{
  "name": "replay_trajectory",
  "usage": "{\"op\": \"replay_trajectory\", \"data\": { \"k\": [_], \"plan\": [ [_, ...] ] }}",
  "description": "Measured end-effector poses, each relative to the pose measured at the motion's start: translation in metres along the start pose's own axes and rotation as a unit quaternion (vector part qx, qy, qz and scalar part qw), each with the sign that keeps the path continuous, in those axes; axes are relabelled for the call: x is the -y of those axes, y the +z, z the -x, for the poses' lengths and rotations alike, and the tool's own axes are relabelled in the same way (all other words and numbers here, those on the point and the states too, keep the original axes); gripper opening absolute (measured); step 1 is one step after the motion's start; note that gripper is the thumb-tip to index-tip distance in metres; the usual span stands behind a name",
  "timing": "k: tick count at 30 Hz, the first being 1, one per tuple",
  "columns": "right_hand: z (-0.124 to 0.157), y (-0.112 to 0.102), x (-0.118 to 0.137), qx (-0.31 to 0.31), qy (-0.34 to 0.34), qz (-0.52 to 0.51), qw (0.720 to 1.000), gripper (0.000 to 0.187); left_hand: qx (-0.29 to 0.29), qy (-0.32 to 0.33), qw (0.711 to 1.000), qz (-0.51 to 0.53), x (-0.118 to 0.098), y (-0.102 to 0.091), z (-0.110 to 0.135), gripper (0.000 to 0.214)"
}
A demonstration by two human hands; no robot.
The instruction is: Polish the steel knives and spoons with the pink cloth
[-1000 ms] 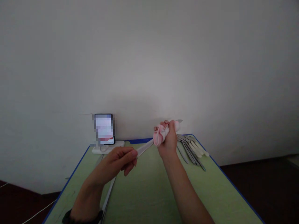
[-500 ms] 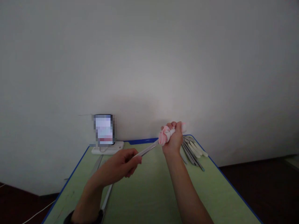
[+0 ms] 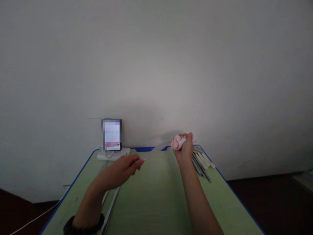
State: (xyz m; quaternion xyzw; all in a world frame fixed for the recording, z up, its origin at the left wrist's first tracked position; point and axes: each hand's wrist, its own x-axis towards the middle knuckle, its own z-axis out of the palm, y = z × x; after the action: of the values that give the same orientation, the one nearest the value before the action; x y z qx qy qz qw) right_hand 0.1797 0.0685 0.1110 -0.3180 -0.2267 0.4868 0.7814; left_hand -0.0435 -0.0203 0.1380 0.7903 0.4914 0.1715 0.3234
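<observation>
My left hand (image 3: 128, 165) is closed round the near end of a knife (image 3: 157, 149), its long pale blade slanting up to the right and blurred by motion. The far end of the blade comes up to the cloth; whether they touch I cannot tell. A bunched pink and white cloth (image 3: 178, 142) is gripped in my right hand (image 3: 187, 148), fingers wrapped round it. Both hands are raised over the green table (image 3: 151, 202). Just beyond my right wrist lies a pile of knives (image 3: 200, 164), some with grey metal handles, some with cream ones.
A phone (image 3: 111, 134) with a blurred screen stands on a white base (image 3: 126, 151) at the back left. Long flat metal pieces (image 3: 111, 209) lie beside my left forearm. The wall (image 3: 156, 65) rises behind the table; a white cable (image 3: 36, 224) hangs at the left.
My right hand and the cloth have moved slightly right and down. The hands are farther apart, and more of the blade shows between them. The whole view has shifted a little.
</observation>
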Motion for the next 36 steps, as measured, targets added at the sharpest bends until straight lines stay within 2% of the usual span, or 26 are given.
{"op": "replay_trajectory", "data": {
  "k": [1, 3, 5, 7, 8, 11, 13, 15, 18, 22, 25, 28, 30, 32, 34, 36],
  "plan": [
    [0.003, -0.002, -0.005, -0.004, 0.013, 0.012, 1.0, 0.034, -0.025, -0.002, 1.0, -0.008, 0.002, -0.004, 0.002, 0.036],
    [0.017, -0.005, -0.019, 0.043, 0.062, 0.094, 0.993, 0.032, -0.055, -0.01, 0.998, -0.014, 0.005, -0.009, 0.005, 0.036],
    [0.036, -0.01, -0.037, 0.12, 0.121, 0.21, 0.963, 0.031, -0.063, -0.012, 0.998, -0.024, 0.006, -0.011, 0.006, 0.035],
    [0.054, -0.018, -0.052, 0.177, 0.139, 0.302, 0.926, 0.033, -0.062, -0.007, 0.997, -0.041, 0.005, -0.011, 0.006, 0.035],
    [0.06, -0.023, -0.056, 0.189, 0.132, 0.342, 0.911, 0.038, -0.062, -0.005, 0.997, -0.05, 0.005, -0.011, 0.006, 0.034],
    [0.07, -0.037, -0.053, 0.174, 0.071, 0.392, 0.901, 0.048, -0.048, -0.012, 0.996, -0.069, 0.005, -0.007, 0.004, 0.034],
    [0.072, -0.044, -0.043, 0.175, -0.005, 0.43, 0.885, 0.042, -0.024, -0.021, 0.997, -0.07, 0.006, -0.003, 0.002, 0.033],
    [0.074, -0.05, -0.032, 0.206, -0.052, 0.451, 0.867, 0.032, 0.006, -0.026, 0.998, -0.062, 0.005, 0.003, -0.001, 0.031],
    [0.081, -0.057, -0.022, 0.249, -0.022, 0.413, 0.876, 0.03, 0.051, -0.028, 0.997, -0.045, 0.0, 0.014, -0.007, 0.028],
    [0.09, -0.068, -0.019, 0.245, 0.055, 0.346, 0.904, 0.04, 0.114, -0.026, 0.992, -0.04, -0.012, 0.04, -0.014, 0.025],
    [0.089, -0.082, -0.019, 0.237, 0.073, 0.347, 0.905, 0.042, 0.139, -0.017, 0.988, -0.061, -0.022, 0.066, -0.021, 0.02],
    [0.082, -0.098, -0.016, 0.244, 0.072, 0.376, 0.891, 0.042, 0.131, -0.005, 0.987, -0.088, -0.028, 0.092, -0.03, 0.02],
    [0.077, -0.108, -0.013, 0.26, 0.057, 0.421, 0.867, 0.04, 0.125, -0.001, 0.987, -0.101, -0.029, 0.108, -0.035, 0.023],
    [0.074, -0.116, -0.007, 0.271, 0.02, 0.487, 0.83, 0.037, 0.125, 0.003, 0.987, -0.106, -0.028, 0.122, -0.039, 0.023],
    [0.072, -0.122, 0.001, 0.284, -0.034, 0.559, 0.778, 0.033, 0.124, 0.004, 0.987, -0.103, -0.029, 0.135, -0.041, 0.028],
    [0.071, -0.126, 0.012, 0.309, -0.088, 0.623, 0.713, 0.027, 0.099, 0.001, 0.989, -0.109, -0.03, 0.147, -0.042, 0.032]
  ]
}}
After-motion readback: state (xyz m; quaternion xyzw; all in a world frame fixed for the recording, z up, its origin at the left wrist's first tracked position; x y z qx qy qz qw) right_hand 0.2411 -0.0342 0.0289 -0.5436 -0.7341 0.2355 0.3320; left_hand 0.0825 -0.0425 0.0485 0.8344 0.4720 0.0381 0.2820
